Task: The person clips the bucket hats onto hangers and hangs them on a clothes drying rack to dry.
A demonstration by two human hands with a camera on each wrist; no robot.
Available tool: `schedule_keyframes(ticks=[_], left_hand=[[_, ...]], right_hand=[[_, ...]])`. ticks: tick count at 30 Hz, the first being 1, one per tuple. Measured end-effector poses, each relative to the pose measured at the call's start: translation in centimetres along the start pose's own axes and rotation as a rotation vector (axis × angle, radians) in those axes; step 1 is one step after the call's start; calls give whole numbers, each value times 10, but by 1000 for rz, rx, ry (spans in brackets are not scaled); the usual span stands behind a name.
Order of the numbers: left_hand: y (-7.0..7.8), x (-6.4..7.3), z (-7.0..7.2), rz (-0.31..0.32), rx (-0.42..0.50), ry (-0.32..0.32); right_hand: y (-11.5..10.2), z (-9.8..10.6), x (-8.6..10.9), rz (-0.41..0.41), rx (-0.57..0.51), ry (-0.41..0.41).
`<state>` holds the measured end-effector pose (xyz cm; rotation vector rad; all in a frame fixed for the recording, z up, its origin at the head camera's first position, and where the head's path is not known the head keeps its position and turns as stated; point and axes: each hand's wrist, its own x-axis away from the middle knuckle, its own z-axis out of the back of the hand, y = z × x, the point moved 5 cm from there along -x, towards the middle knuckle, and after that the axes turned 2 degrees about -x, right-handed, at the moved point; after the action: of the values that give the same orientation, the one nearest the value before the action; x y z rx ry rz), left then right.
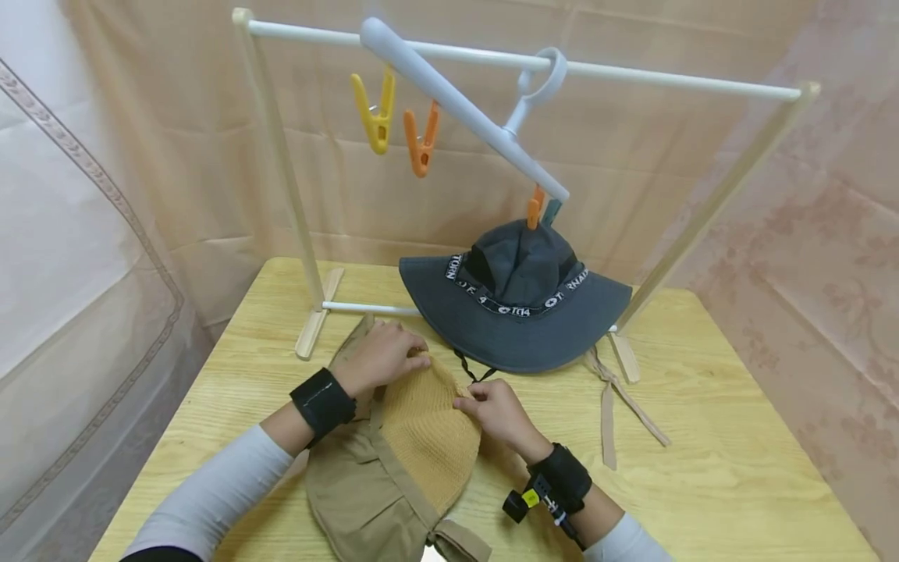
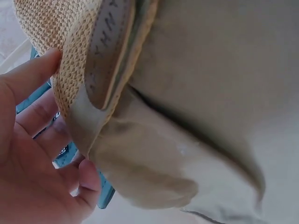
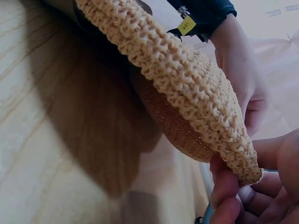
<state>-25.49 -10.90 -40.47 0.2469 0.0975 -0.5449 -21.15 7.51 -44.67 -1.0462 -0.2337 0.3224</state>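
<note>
A tan sun hat (image 1: 430,421) with a knitted straw-like crown and a cloth brim is held over the table's front. My left hand (image 1: 382,355) pinches the upper left of the crown; in the left wrist view the fingers lie along the woven edge (image 2: 77,60), beside a lettered inner label (image 2: 108,51). On the crown's right side, my right hand (image 1: 497,414) pinches the weave between thumb and fingers. The right wrist view shows the woven crown (image 3: 187,88) folded to an edge in those fingertips (image 3: 224,186). Behind both hands hangs a dark grey hat (image 1: 527,328).
A rack with a white top bar (image 1: 667,76) stands on the wooden table (image 1: 702,468). From it a pale hanger (image 1: 463,97) hangs aslant, bearing a yellow clip (image 1: 379,117), an orange clip (image 1: 421,144) and clips gripping the grey hat. Tan ties (image 1: 609,414) lie at right.
</note>
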Motion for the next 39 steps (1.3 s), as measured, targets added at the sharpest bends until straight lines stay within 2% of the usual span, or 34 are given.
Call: schedule_keyframes(ticks=[5,15,23,31,39], left_hand=[[-3,1,4,6,17,9],[-12,0,15,10,211,-3],[-18,2,25,25,273,48],[-22,3,32,29,317,80],[-24,5,39,25,387,120]], right_hand=[[-9,4,-4,39,40,-6],[-30,9,-6,90,33,-2],[-42,16,-9,101,62,45],[-54,21,-13,137,83,60],[-66,27,-17,139,98,82]])
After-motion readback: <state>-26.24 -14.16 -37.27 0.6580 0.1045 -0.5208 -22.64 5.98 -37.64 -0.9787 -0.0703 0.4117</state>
